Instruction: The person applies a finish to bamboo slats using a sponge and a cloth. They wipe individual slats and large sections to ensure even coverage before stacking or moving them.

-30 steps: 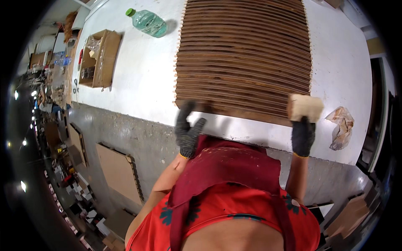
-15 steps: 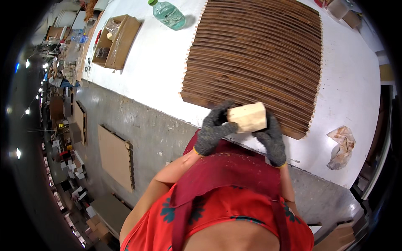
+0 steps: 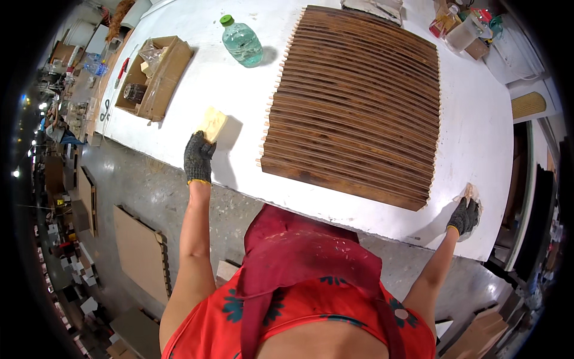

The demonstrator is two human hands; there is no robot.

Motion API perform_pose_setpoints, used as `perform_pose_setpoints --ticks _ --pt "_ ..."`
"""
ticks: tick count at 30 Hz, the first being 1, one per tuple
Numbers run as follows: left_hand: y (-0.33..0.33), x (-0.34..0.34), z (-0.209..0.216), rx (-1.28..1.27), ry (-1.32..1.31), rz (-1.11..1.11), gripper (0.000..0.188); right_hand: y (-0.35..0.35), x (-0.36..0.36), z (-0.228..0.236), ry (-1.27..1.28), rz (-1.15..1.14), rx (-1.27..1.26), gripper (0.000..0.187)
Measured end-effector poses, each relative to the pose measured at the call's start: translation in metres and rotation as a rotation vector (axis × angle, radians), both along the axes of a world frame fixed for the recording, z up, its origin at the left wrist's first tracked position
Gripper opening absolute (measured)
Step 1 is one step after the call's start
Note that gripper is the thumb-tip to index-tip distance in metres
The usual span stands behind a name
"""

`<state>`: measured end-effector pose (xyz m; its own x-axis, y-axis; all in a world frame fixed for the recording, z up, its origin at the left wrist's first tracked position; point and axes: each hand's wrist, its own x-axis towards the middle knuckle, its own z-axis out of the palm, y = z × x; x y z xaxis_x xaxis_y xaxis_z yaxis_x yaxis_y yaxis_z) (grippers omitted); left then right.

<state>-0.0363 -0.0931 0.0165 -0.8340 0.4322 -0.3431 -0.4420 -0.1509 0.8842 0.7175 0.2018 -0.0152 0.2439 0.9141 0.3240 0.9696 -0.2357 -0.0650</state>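
Both hands gloved in dark knit with yellow cuffs, arms spread wide over the white table (image 3: 472, 131).

Left hand (image 3: 199, 157): fingers closed round the near end of a pale yellow block (image 3: 211, 124). Block sits over the left part of the tabletop, between the cardboard box and the brown slats, its far end tilted a little to the right. A shadow falls to its right; contact with the table cannot be judged from here.

Right hand (image 3: 464, 216): at the table's near right corner, fingers bent down onto a crumpled, brown-stained rag (image 3: 470, 192) (cloth or thin film, I cannot say which). Part of the rag shows beyond the fingertips. Whether the fingers have gripped it or only press on it: cannot tell.

Brown wooden slats (image 3: 353, 107) lie side by side between the two hands, touching neither, with a row of small pale ends down each side.

Left of the slats: a greenish clear bottle (image 3: 243, 45) with a green cap. Farther left, the open cardboard box (image 3: 167, 81), holding a dark jar (image 3: 135, 92) and some clear wrapping; black-handled scissors (image 3: 106, 110) lie just beside it, near the table's edge. The person wears a dark red apron (image 3: 311, 263), speckled pale.
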Motion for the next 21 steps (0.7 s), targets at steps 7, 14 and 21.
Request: perform_pose_setpoints --ticks 7,14,21 --pt "0.047 0.055 0.045 0.118 0.117 -0.292 0.062 -0.037 -0.064 0.061 -0.346 0.230 0.037 0.045" --pt "0.089 0.175 0.083 0.154 0.150 -0.675 0.069 -0.136 -0.363 0.105 1.155 1.008 -0.551 0.093" --pt "0.067 0.149 0.067 0.076 0.475 -0.616 0.096 -0.096 -0.434 0.108 1.476 0.824 -0.642 0.064"
